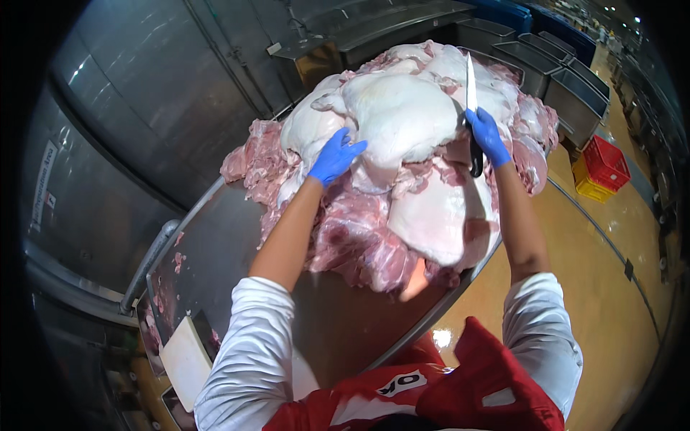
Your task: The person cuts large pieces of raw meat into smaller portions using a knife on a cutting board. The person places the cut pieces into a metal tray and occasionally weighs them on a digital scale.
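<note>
Your right hand (490, 138) grips a black-handled knife (471, 82) while your left hand (333, 158), unclenched, is over the piled meat (399, 108).

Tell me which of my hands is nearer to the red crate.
Right. Your right hand, holding the knife, is toward the right of the meat pile, left of the red crate; your left hand is farther away, toward the pile's left.
</note>
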Motion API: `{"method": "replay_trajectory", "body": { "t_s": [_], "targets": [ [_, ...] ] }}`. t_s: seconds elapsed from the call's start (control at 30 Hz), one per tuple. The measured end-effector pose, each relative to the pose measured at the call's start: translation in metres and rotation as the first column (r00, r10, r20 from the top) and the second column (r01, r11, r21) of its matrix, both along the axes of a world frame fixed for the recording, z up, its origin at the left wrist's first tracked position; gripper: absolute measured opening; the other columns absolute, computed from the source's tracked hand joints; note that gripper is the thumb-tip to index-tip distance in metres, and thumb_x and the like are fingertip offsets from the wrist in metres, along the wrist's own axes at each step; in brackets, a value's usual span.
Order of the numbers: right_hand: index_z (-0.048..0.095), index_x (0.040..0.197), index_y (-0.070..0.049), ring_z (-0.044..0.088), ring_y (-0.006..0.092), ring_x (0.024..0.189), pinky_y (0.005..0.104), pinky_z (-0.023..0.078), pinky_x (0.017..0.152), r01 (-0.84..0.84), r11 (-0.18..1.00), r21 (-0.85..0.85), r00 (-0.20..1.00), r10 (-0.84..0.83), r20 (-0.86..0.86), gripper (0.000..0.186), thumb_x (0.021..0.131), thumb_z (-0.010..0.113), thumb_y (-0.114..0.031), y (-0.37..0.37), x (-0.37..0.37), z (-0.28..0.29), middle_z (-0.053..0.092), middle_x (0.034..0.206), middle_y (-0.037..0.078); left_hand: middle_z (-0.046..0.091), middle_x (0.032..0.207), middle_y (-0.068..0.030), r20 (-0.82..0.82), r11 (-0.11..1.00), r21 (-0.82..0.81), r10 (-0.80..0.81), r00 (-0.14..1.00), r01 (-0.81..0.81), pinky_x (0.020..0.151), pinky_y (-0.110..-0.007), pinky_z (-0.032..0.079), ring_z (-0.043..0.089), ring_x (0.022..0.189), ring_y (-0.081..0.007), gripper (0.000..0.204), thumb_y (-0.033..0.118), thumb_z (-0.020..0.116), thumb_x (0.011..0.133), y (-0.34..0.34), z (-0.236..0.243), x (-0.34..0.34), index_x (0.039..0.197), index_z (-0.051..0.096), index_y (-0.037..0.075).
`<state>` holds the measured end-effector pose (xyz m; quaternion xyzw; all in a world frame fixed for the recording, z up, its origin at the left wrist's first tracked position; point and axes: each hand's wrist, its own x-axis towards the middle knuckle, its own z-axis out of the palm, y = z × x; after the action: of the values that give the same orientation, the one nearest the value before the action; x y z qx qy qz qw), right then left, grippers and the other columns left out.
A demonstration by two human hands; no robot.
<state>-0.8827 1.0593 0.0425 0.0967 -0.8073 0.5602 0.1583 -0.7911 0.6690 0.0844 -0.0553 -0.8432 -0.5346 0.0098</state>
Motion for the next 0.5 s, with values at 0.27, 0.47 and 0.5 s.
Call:
{"method": "replay_trajectory", "body": {
  "t_s": [0.27,0.47,0.5],
  "targets": [
    [0.065,0.083,-0.008,0.050,0.0082,0.068,0.0229,0.042,0.068,-0.512,0.832,-0.212,0.800,0.552,0.236,0.033,0.098,0.061,-0.037,-0.015,-0.142,0.022,0.060,0.074,-0.003,0.031,0.151,-0.0363,0.020,0.920,-0.378,0.117,0.993,-0.101,0.117,-0.042,0.030,0.034,0.142,-0.0436,0.138,0.063,0.084,0.061,0.055,-0.012,-0.077,0.152,0.012,-0.012],
    [0.069,0.090,-0.008,0.049,0.0057,0.069,0.0216,0.042,0.067,-0.480,0.872,-0.099,0.823,0.486,0.293,0.030,0.097,0.063,-0.037,-0.046,-0.142,0.042,0.059,0.076,-0.004,0.033,0.147,-0.0354,-0.065,0.914,-0.324,0.236,0.969,-0.245,0.114,-0.051,0.031,0.035,0.136,-0.0507,0.137,0.059,0.086,0.056,0.070,-0.041,-0.069,0.155,0.012,0.000],
    [0.070,0.092,-0.007,0.049,0.0053,0.069,0.0214,0.042,0.067,-0.475,0.877,-0.072,0.833,0.475,0.283,0.030,0.098,0.063,-0.036,-0.047,-0.136,0.042,0.059,0.076,-0.004,0.034,0.146,-0.0349,-0.059,0.920,-0.304,0.242,0.969,-0.248,0.114,-0.051,0.031,0.035,0.135,-0.0506,0.136,0.058,0.087,0.057,0.073,-0.041,-0.064,0.155,0.012,0.001]
  ]
}}
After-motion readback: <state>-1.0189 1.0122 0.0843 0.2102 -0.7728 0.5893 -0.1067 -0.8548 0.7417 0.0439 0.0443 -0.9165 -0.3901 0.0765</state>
